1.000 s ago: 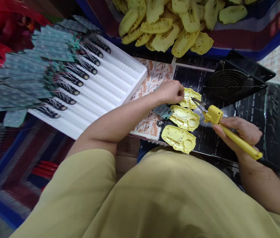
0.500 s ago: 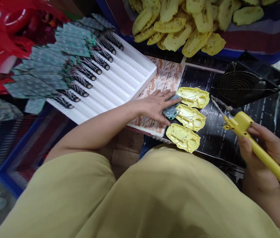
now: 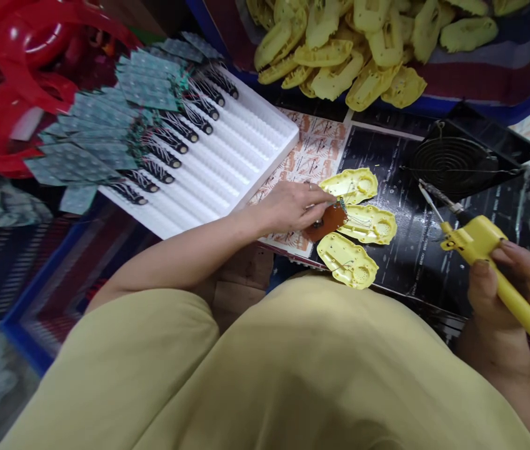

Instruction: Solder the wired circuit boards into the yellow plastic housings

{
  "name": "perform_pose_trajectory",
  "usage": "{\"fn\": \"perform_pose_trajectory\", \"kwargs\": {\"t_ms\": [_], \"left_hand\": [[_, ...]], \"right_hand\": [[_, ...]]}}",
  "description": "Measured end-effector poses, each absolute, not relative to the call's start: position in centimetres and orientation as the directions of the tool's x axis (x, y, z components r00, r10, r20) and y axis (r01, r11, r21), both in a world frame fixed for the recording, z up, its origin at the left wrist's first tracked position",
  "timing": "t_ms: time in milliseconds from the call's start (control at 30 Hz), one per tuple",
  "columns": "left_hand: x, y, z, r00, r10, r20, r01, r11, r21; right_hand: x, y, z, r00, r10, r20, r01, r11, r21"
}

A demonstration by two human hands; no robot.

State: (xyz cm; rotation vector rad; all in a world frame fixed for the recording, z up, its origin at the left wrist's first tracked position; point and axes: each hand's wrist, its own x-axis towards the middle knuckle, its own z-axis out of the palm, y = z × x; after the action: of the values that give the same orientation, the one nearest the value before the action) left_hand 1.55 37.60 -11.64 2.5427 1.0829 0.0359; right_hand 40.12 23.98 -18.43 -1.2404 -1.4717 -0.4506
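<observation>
My left hand (image 3: 295,205) pinches a circuit board (image 3: 332,221), its brown side facing up, over the left end of the middle yellow plastic shell (image 3: 372,224). Thin wires run inside that shell. Another yellow shell (image 3: 353,185) lies beyond it, and a third shell (image 3: 347,259) lies nearest my body. On the right, my right hand (image 3: 511,281) is wrapped round the yellow handle of a soldering gun (image 3: 478,240). Its metal tip points up and left, away from the shells and close to the black fan.
A black fan (image 3: 450,153) stands at the back right. Behind it, a blue crate (image 3: 462,94) holds many yellow shells. At left, a white foam tray (image 3: 250,144) carries green circuit boards (image 3: 91,128) with wired black parts. Red plastic pieces (image 3: 35,69) lie farther left.
My left hand went from the far shell to the boards, spread flat, then picked up one board, now brown side up. My right hand drew the soldering gun away to the right.
</observation>
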Motion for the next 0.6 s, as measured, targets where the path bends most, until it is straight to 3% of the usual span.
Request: {"fn": "perform_pose_trajectory", "kwargs": {"t_ms": [267, 433, 600], "left_hand": [[0.1, 32.4, -13.9, 0.811, 0.558, -0.177, 0.579, -0.721, 0.38], [0.5, 32.5, -14.7, 0.758, 0.605, -0.243, 0.651, -0.682, 0.334], [1.5, 32.7, -14.2, 0.718, 0.666, -0.203, 0.694, -0.663, 0.281]], "right_hand": [[40.4, 24.7, -18.3, 0.151, 0.342, 0.927, 0.881, 0.378, -0.283], [40.2, 26.0, -18.1, 0.161, 0.254, 0.954, 0.873, 0.414, -0.258], [40.2, 26.0, -18.1, 0.18, 0.254, 0.95, 0.856, 0.435, -0.278]]}}
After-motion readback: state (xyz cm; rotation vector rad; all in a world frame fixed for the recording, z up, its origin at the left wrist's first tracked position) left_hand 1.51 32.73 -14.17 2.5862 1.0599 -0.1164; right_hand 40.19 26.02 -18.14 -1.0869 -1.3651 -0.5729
